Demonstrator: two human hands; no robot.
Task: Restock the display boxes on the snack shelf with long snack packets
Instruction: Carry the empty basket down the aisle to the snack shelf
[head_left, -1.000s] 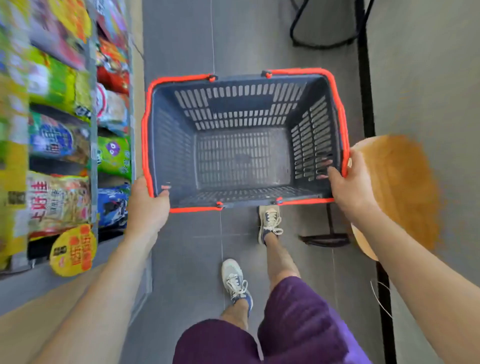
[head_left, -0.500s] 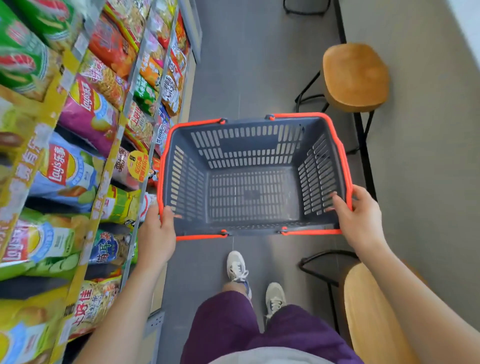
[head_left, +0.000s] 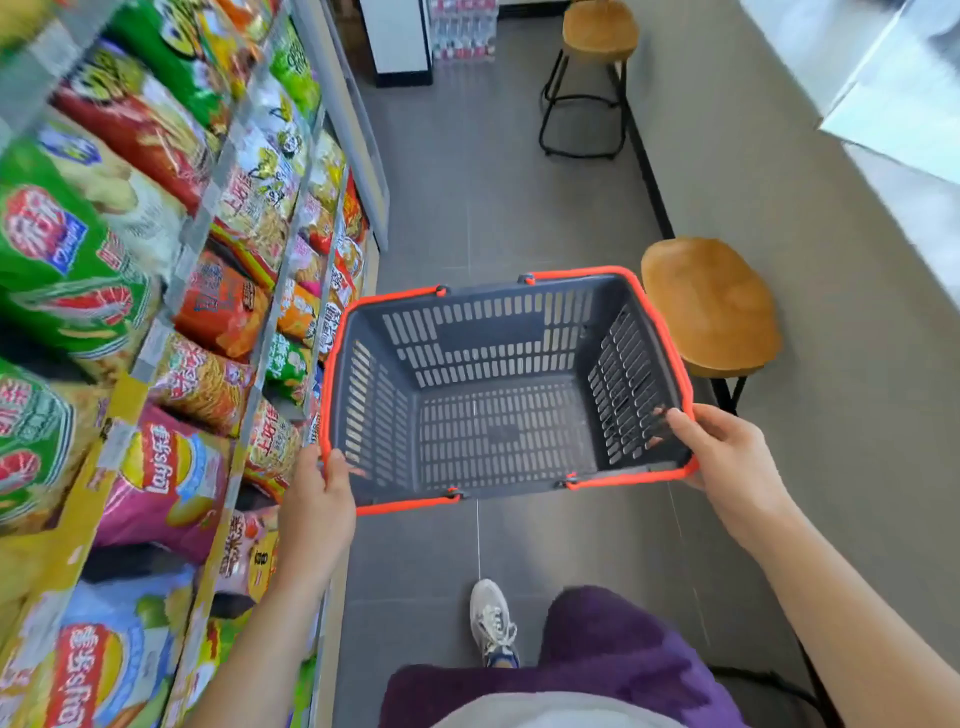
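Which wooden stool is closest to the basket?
The stool beside the basket, at its right rim; the other stool stands far up the aisle.

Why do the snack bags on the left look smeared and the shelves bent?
Head view: the wide-angle lens bows the metal shelf rails; the colourful snack bags at far left are blurred; the grey plastic basket with orange rim is sharp.

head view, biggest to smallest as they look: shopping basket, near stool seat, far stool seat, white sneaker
1. shopping basket
2. near stool seat
3. far stool seat and white sneaker look alike; distance shrinks that seat
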